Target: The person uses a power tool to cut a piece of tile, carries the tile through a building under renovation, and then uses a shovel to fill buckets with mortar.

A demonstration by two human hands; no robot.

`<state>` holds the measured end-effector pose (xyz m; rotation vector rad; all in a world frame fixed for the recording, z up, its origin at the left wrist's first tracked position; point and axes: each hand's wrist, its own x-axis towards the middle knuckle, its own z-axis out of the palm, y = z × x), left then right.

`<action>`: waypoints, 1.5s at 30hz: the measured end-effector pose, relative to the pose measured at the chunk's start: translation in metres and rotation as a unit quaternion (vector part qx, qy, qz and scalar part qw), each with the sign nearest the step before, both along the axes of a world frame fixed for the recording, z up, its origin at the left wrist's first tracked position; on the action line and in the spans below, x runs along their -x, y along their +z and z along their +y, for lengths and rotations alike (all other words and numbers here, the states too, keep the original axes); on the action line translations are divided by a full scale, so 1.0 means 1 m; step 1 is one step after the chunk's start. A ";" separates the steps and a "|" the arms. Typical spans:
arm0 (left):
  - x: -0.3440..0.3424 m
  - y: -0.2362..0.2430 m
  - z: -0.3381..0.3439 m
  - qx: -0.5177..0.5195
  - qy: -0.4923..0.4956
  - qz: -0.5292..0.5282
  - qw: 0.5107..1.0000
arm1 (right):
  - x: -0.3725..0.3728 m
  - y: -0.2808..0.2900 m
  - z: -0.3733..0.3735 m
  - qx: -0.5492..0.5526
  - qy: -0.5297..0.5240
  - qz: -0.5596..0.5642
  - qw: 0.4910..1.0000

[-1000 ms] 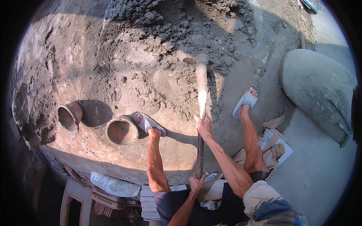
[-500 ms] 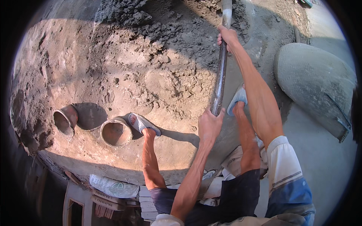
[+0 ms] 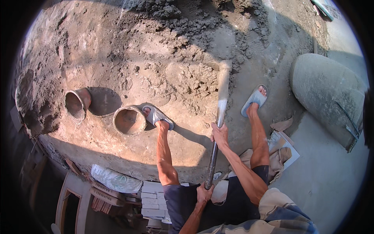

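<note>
A long-handled hoe (image 3: 222, 95) runs from my lap out to the ground. My left hand (image 3: 204, 193) is closed round the bare end of its handle, close to my dark shorts. Further up the handle, my right hand (image 3: 220, 133) is wrapped round it too. The hoe's head rests at the near side of the grey wet mortar (image 3: 187, 50), between and beyond my feet; its blade is partly hidden in the mix. Loose crumbs of mortar lie around the blade.
Two mortar-caked buckets (image 3: 129, 121) (image 3: 77, 103) stand left of my left sandal. A large grey rounded tub (image 3: 329, 93) lies at the right. Behind me at lower left are a white sack (image 3: 116, 180) and stacked pale blocks (image 3: 153, 204).
Both hands have drawn the hoe back toward my body, and its head has come into view. My right arm has bent from outstretched. My left hand has dropped to my lap.
</note>
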<state>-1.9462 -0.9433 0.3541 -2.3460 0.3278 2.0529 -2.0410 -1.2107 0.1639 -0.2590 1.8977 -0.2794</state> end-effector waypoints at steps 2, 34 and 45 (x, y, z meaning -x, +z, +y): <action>0.006 -0.015 -0.026 0.008 -0.061 -0.002 0.998 | 0.021 0.018 -0.024 0.014 -0.008 -0.003 1.000; -0.132 -0.171 -0.610 0.377 0.241 0.015 0.894 | -0.056 0.075 -0.132 0.084 0.200 -0.191 0.957; -0.010 -0.297 -0.375 0.134 0.346 0.033 0.928 | 0.063 0.084 0.097 -0.061 0.286 -0.009 0.956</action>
